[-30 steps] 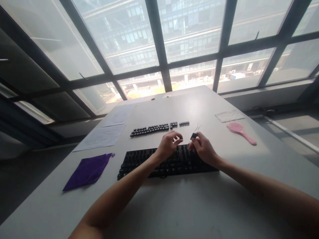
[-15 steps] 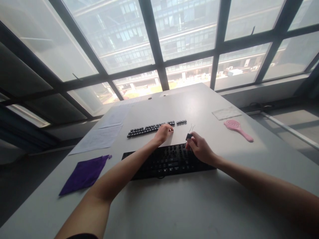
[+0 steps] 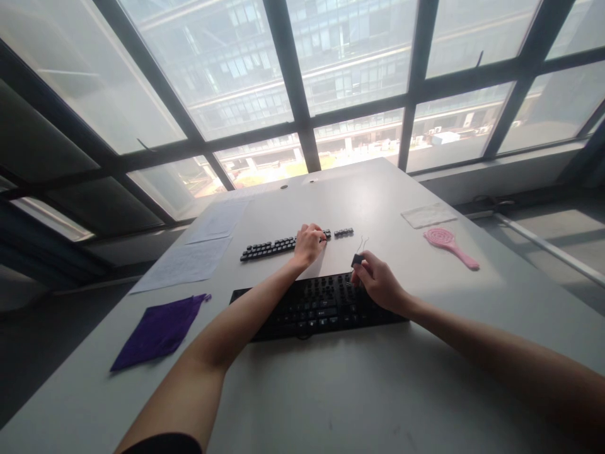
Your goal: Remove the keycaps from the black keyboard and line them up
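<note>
My left hand (image 3: pixel 309 243) reaches over the rows of loose black keycaps (image 3: pixel 269 248) lying on the table. Its thumb and fingers are pinched together at the right part of these rows, and what is between them is too small to make out. In my right hand (image 3: pixel 375 280) is a keycap puller (image 3: pixel 358 259) with a black handle and thin wire loops, its wires pointing up and away. That hand hovers at the right part of the black keyboard (image 3: pixel 316 309), where the upper key area looks stripped of caps. My left forearm hides the keyboard's left side.
A short separate row of keycaps (image 3: pixel 343 232) lies right of the longer rows. A purple drawstring pouch (image 3: pixel 155 333) and paper sheets (image 3: pixel 189 265) are on the left. At right lie a pink hairbrush (image 3: pixel 449 246) and a pale flat packet (image 3: pixel 428 215). Windows (image 3: pixel 350 57) stand behind the table.
My left hand has moved slightly forward, away from me, onto the keycap rows. My right hand with the keycap puller has stayed almost still.
</note>
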The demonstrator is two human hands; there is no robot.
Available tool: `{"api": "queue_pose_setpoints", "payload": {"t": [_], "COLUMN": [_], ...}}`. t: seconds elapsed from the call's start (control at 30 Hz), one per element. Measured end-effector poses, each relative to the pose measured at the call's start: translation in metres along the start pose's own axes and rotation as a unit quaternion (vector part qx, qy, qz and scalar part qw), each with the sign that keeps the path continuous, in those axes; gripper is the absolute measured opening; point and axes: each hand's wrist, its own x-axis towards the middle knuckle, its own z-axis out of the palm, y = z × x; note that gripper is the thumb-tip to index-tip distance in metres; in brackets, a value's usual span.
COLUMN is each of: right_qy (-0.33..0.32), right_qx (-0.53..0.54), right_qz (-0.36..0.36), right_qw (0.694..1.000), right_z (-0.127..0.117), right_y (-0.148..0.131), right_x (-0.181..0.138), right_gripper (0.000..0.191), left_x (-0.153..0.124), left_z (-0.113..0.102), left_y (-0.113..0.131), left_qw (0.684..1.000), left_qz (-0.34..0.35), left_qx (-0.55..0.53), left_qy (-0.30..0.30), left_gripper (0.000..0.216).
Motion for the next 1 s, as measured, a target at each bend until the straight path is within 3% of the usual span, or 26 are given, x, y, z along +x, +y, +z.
{"api": "queue_pose_setpoints", "payload": {"t": [0.17, 0.37, 0.53, 0.67, 1.0], "right_qy": [0.031, 0.072, 0.007, -0.027, -0.119], "right_qx": [0.024, 0.059, 0.023, -0.05, -0.14], "right_qz": [0.001, -0.003, -0.018, -0.043, -0.143], "right_qw": [0.999, 0.996, 1.0, 0.997, 0.973], "right_z": [0.0, -0.002, -0.01, -0.015, -0.017], "right_y": [0.003, 0.005, 0.001, 0.001, 0.004], "right_x": [0.001, 0.004, 0.002, -0.002, -0.003], "right_gripper": [0.012, 0.011, 0.008, 0.01, 0.016], "left_x": [0.0, -0.024, -0.072, -0.101, -0.113], "left_z": [-0.006, -0.035, -0.056, -0.057, -0.053], "left_y": [0.003, 0.026, 0.067, 0.088, 0.094], "left_qw": [1.0, 0.998, 0.989, 0.981, 0.968], "left_qz": [-0.016, 0.024, 0.092, 0.096, 0.118], "left_qx": [-0.013, -0.058, -0.116, -0.166, -0.211], "left_qy": [0.009, 0.014, -0.022, -0.036, -0.065], "left_gripper": [0.006, 0.01, 0.015, 0.016, 0.014]}}
